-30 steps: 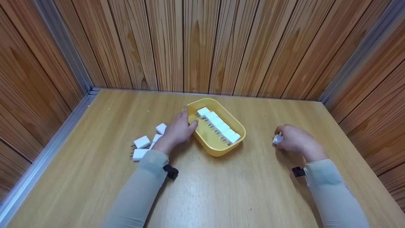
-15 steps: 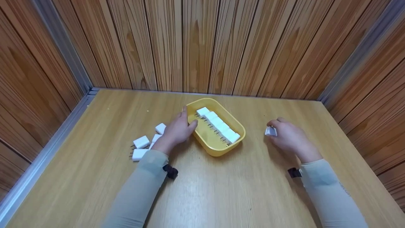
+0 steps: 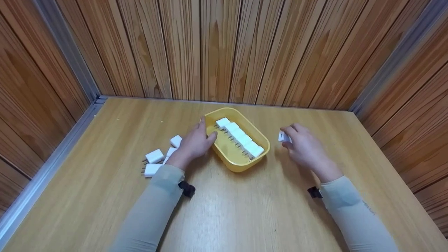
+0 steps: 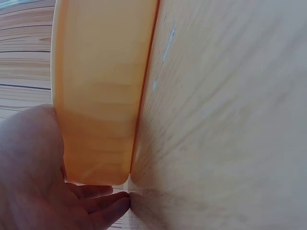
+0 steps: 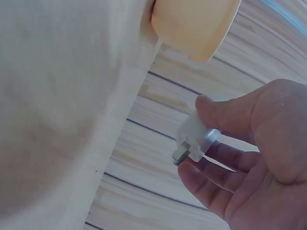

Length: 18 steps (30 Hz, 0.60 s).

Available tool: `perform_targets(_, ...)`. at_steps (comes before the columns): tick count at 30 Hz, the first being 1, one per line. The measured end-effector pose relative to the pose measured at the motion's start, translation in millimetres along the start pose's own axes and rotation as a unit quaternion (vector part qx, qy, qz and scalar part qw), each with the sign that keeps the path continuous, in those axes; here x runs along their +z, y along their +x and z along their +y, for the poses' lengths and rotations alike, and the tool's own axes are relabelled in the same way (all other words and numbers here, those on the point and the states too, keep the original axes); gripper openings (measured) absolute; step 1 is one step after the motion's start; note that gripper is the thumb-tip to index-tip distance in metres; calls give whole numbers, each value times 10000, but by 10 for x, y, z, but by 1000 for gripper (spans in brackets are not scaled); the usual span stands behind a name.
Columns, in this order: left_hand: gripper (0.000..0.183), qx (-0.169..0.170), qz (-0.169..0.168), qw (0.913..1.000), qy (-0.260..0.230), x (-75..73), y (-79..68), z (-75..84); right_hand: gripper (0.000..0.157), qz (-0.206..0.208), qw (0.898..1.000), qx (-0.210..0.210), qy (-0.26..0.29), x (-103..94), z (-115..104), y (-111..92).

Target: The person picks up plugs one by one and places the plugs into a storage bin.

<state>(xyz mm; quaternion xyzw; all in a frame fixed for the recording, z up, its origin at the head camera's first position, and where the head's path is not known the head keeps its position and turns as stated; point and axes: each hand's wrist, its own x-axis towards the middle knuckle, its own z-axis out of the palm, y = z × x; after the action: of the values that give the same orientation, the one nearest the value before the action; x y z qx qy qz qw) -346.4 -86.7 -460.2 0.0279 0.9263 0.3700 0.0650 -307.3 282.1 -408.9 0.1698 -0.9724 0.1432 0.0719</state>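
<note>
My left hand holds the left corner of a yellow plastic box, thumb at the near side and fingers at the end wall. The left wrist view has the thumb by the rim of the yellow box and the fingertips low at its corner. Inside lie several white charger plugs in a slanting row, prongs to the left. Right of the box, my right hand pinches another white charger plug above the table. In the right wrist view this charger plug sits between thumb and fingers, its metal prongs showing.
Several loose white charger plugs lie on the table left of the box, partly covered by my left hand and wrist. Wood-panelled walls stand behind and at both sides of the wooden table.
My right hand has moved left and away from me toward the box, carrying the charger plug, which has turned in the fingers. The left hand and the box stay in place.
</note>
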Motion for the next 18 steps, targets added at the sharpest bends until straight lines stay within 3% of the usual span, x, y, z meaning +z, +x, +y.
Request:
perform_targets(7, 96, 63, -8, 10000, 50, 4, 33, -1, 48, 401, 9974, -581, -130, 16, -142, 57)
perform_targets(18, 95, 71, -1, 10000, 35, -1, 19, -10, 54, 202, 9964, -808, 150, 43, -471, 256)
